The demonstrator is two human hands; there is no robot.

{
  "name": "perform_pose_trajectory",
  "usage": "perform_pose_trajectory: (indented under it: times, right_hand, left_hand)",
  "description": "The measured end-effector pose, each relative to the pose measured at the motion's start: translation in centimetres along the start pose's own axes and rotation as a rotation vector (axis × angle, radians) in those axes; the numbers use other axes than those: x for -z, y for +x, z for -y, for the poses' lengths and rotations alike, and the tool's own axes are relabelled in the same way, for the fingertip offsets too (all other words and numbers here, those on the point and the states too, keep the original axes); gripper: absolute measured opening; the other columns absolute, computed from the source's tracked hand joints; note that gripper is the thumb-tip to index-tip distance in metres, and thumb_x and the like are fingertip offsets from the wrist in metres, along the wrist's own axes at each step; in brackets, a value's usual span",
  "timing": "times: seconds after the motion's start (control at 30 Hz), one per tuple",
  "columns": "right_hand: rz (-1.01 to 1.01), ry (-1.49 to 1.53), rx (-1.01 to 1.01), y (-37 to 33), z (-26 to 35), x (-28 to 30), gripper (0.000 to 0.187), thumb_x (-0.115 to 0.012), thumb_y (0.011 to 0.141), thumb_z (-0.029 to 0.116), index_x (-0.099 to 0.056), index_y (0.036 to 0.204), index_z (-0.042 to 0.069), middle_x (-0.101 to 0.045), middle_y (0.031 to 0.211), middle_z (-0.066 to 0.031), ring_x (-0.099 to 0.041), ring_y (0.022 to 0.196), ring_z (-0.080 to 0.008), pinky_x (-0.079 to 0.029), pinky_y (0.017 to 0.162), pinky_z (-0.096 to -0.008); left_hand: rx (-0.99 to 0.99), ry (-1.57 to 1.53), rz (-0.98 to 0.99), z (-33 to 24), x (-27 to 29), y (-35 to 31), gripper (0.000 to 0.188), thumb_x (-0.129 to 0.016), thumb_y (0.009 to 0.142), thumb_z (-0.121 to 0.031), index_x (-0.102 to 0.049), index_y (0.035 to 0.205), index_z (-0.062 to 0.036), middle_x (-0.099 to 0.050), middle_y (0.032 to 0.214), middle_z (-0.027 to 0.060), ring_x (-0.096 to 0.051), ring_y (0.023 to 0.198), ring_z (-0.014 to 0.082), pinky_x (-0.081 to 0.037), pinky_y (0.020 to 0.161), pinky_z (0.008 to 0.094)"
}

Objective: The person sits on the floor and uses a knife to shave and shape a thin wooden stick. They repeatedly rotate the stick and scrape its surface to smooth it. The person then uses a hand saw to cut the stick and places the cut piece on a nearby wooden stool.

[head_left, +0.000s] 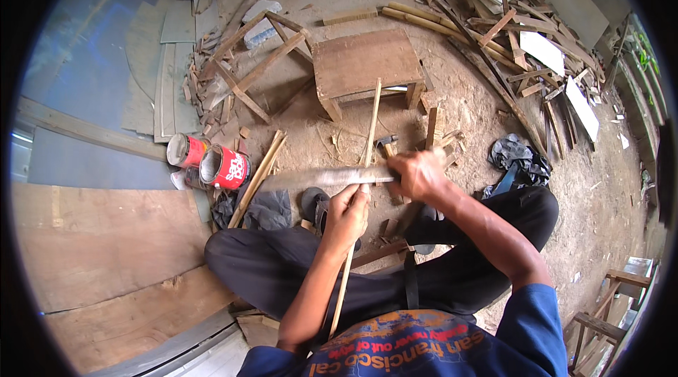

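Observation:
My left hand [347, 216] is closed around a thin, light strip of wood or bamboo [373, 119]. The strip runs from beside my lap up toward the small wooden table. My right hand [418, 174] is closed on the handle end of a long flat metal blade [318, 178], its handle hidden in my fist. The blade points left and crosses the strip just above my left fingers. Motion blurs it, so I cannot tell whether its edge has teeth. Beyond my hands a hammer [387, 141] lies on the ground near thin shavings.
A low wooden table [367, 56] stands ahead, beside a wooden frame [261, 59]. Two red cans [224, 167] sit at the left near wood strips [258, 178]. Crumpled black plastic [519, 162] lies right. Scrap wood [519, 45] is piled at the far right.

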State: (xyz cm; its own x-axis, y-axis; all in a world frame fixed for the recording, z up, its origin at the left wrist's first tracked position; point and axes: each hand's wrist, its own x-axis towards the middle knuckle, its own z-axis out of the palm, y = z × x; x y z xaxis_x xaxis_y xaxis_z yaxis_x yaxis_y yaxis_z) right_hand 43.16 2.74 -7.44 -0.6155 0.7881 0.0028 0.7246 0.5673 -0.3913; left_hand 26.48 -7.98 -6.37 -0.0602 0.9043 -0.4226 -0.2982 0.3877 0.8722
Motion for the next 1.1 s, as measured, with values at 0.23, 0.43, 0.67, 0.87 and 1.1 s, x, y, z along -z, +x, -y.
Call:
perform_pose_trajectory:
  times: [0.23,0.43,0.67,0.87,1.1]
  right_hand:
    - [-0.115,0.045,0.125,-0.3,-0.3,-1.6,0.025,-0.070,0.067,0.027,-0.066,0.084,0.010,-0.068,0.075,-0.0080,-0.066,0.065,-0.0319,-0.052,0.060,-0.0460]
    - [-0.097,0.012,0.027,0.1,-0.5,-1.9,0.020,-0.068,0.070,0.026,-0.064,0.082,0.010,-0.067,0.075,-0.0089,-0.067,0.065,-0.0301,-0.052,0.058,-0.0448]
    - [-0.079,-0.012,-0.099,1.6,-2.1,-1.8,0.019,-0.066,0.074,0.025,-0.064,0.086,0.010,-0.068,0.077,-0.0066,-0.067,0.064,-0.0281,-0.052,0.055,-0.0441]
    - [-0.224,-0.065,-0.063,2.7,-4.9,-1.2,0.020,-0.062,0.082,0.027,-0.065,0.084,0.008,-0.067,0.069,-0.0124,-0.067,0.059,-0.0295,-0.053,0.055,-0.0436]
    - [-0.138,-0.126,-0.118,2.8,-6.4,-1.9,0.021,-0.061,0.084,0.030,-0.065,0.090,0.010,-0.069,0.075,-0.0123,-0.067,0.063,-0.0277,-0.052,0.059,-0.0454]
  left_hand:
    - [0.065,-0.100,0.009,-0.4,0.4,-0.2,0.022,-0.049,0.102,-0.022,-0.055,0.108,-0.0019,-0.052,0.083,-0.0003,-0.036,0.046,0.0017,-0.029,0.035,0.0175]
    - [0.087,-0.207,0.005,-0.6,0.5,-0.4,0.024,-0.048,0.102,-0.020,-0.054,0.117,-0.0025,-0.052,0.089,0.0008,-0.036,0.047,0.0019,-0.029,0.034,0.0161]
    - [0.105,-0.146,0.012,-0.3,0.4,-0.9,0.020,-0.048,0.102,-0.020,-0.054,0.109,-0.0030,-0.050,0.087,-0.0002,-0.036,0.047,0.0010,-0.029,0.034,0.0162]
    - [0.114,-0.143,0.017,-0.3,-0.2,-1.7,0.018,-0.047,0.103,-0.020,-0.054,0.106,-0.0037,-0.050,0.087,-0.0001,-0.036,0.047,0.0011,-0.029,0.035,0.0162]
    - [0.154,-0.165,0.032,0.2,-0.4,-2.7,0.022,-0.047,0.103,-0.020,-0.054,0.115,-0.0037,-0.050,0.086,-0.0006,-0.036,0.048,0.0003,-0.029,0.035,0.0152]
